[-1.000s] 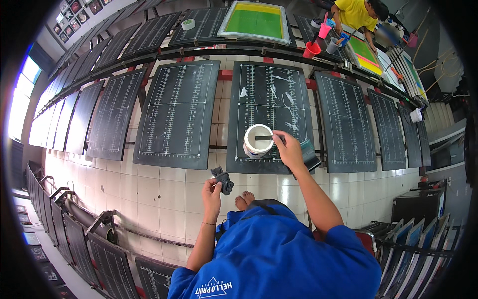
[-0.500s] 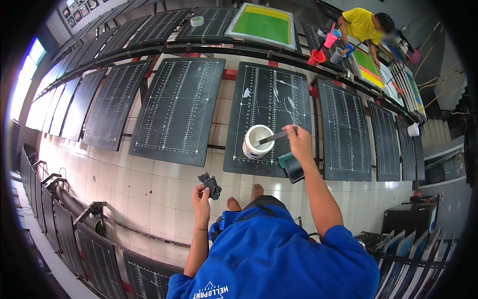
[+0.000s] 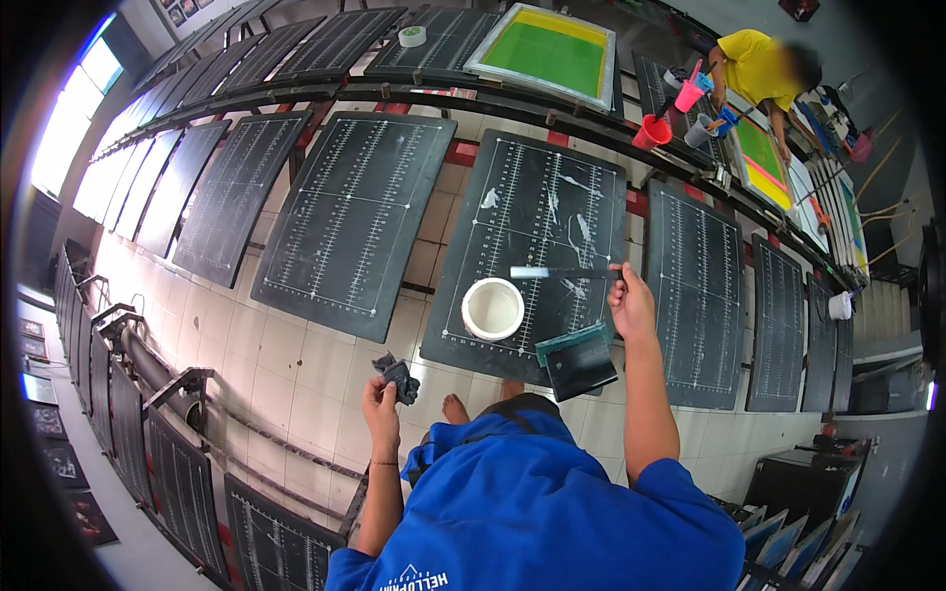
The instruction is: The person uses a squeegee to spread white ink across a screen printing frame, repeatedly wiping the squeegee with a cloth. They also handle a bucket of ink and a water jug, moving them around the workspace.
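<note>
Ruled board (image 3: 463, 251), lettered shirt (image 3: 552, 502), spatula (image 3: 562, 274) in right hand (image 3: 632, 301)

The tub (image 3: 466, 309) stands at the near end of the board (image 3: 522, 225). From it, the spatula (image 3: 572, 274) is at two o'clock, its handle in the right hand (image 3: 633, 303); the squeegee (image 3: 581, 362) at four, on the near edge; the rag (image 3: 400, 378), in the left hand (image 3: 381, 400), at eight; the screen (image 3: 542, 57) at twelve, beyond the board.
</note>
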`<state>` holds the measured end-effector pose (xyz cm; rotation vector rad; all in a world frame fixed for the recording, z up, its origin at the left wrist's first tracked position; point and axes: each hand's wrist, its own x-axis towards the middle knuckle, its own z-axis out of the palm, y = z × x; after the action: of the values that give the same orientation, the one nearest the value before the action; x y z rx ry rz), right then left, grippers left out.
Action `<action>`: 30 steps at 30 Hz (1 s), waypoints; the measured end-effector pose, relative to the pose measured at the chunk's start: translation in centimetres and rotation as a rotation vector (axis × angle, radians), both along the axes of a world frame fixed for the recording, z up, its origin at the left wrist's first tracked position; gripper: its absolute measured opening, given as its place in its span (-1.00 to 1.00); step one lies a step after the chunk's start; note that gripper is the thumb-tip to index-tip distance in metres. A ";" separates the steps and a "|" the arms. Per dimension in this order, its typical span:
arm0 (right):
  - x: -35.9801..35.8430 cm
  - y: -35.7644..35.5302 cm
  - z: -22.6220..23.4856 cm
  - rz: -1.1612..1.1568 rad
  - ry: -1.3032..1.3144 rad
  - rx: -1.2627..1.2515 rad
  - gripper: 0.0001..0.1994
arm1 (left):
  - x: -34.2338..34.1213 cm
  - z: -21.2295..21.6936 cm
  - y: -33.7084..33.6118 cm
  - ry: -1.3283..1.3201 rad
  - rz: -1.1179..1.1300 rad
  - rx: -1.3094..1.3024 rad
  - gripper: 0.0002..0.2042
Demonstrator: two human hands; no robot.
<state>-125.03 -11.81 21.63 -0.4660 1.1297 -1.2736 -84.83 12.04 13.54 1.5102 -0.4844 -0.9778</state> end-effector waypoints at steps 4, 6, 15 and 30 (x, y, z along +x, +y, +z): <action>-1.4 -5.7 -4.4 -0.031 -0.078 0.005 -0.71 | -1.1 -0.2 0.8 -0.006 0.066 0.029 -0.90; -1.7 -8.2 -7.2 -0.040 -0.041 0.007 -0.72 | -1.5 -0.5 1.3 -0.040 0.087 0.037 -0.90; -5.5 -7.0 -8.9 0.043 0.383 0.008 -0.70 | -3.1 -1.0 2.9 -0.025 0.154 0.108 -0.91; -2.3 -0.7 -5.2 0.736 1.673 -0.725 -0.72 | -1.6 -1.0 0.5 -0.103 0.064 0.085 -0.88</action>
<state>-127.36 -12.53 16.44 -2.5127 1.4357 -0.3476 -86.39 12.52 12.52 1.6489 -0.4690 -0.8832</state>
